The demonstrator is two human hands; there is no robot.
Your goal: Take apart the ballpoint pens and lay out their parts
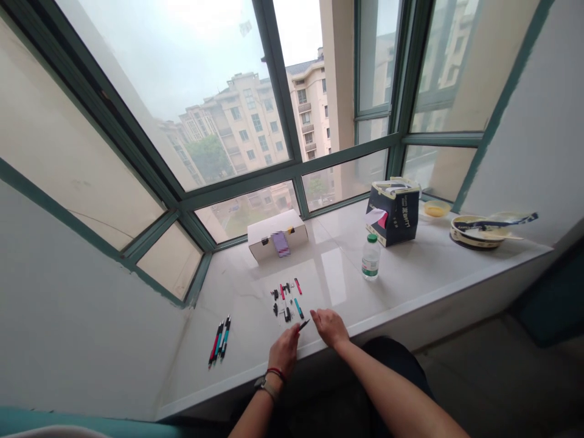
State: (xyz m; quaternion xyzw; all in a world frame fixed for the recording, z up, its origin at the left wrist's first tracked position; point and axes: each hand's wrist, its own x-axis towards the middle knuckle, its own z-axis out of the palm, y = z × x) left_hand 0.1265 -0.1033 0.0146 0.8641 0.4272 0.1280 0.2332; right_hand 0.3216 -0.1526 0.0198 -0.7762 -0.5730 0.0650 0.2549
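My left hand (pixel 283 350) pinches a small dark pen part with a pointed end (pixel 304 325) above the sill's front edge. Just to its right is my right hand (pixel 330 327), fingers curled together; anything between them is too small to make out. Beyond both hands lie loose pen parts: a teal barrel (pixel 298 308), a pink barrel (pixel 298 286), another pink piece (pixel 282 292), and several small black pieces (pixel 275 309). On the left, several whole pens (pixel 219 340) with red and teal barrels rest side by side.
A white box (pixel 278 234) with a purple packet (pixel 280 244) stands by the window. To the right are a clear bottle with a green cap (pixel 370 258), a dark blue carton (pixel 393 213), a yellow bowl (pixel 437 210) and a round container (pixel 477 233). The white sill (pixel 255 371) ends near my wrists.
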